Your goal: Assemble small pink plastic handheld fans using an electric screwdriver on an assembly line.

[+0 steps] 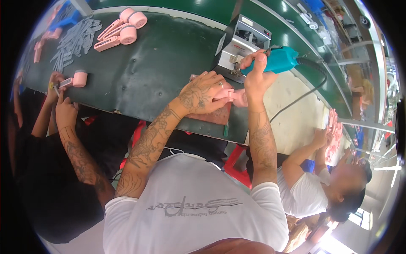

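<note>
My right hand [259, 76] is closed around a teal powered screwdriver [277, 59] with a black cord. Its front end points left, close to the front of a grey metal box, apparently a screw feeder [243, 44]. My left hand [205, 93] presses a pink plastic device [239, 97] with a round head down on the bench, fingers closed over its body. Most of the device is hidden under that hand and behind my right wrist. Beneath it lies a reddish pad [215, 115] near the bench's front edge.
Several pink round-headed devices [122, 29] and a heap of grey strips [80, 38] lie on the dark green bench [156, 51]. At left, a co-worker's hands [63, 95] work on a pink device [79, 78]. Another person [304, 182] sits at right beside stacked pink parts [334, 135].
</note>
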### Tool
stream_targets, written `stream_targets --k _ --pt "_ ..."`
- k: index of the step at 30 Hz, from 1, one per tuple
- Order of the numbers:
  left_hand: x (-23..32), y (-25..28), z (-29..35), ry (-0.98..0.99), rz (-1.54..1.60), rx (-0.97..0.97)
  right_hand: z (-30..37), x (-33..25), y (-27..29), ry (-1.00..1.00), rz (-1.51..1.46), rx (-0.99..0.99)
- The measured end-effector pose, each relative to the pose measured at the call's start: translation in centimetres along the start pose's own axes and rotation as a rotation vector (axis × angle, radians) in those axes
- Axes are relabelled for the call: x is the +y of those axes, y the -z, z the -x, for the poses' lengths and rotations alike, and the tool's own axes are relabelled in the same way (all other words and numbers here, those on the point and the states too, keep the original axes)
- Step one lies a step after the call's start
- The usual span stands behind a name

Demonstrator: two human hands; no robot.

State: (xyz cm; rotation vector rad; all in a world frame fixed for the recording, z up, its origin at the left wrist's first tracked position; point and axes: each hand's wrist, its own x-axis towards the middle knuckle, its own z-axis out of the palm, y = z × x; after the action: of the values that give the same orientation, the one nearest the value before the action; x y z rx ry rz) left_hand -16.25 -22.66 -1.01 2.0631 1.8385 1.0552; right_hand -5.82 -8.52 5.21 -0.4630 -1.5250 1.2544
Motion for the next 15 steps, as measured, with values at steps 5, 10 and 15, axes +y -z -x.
stream_targets --k 5,10,15 --pt "-0.3 -0.1 -0.1 -0.001 0.084 -0.002 2.7 -2.8 1.0 -0.130 0.006 0.091" --pt "-0.2 0.2 -0.2 0.017 0.080 0.002 5.3 -4.1 2.5 -0.200 -0.058 -0.020" --pt "0.4 0.5 -0.1 0.042 0.078 -0.014 5.9 -3.7 2.6 -0.188 -0.075 -0.040"
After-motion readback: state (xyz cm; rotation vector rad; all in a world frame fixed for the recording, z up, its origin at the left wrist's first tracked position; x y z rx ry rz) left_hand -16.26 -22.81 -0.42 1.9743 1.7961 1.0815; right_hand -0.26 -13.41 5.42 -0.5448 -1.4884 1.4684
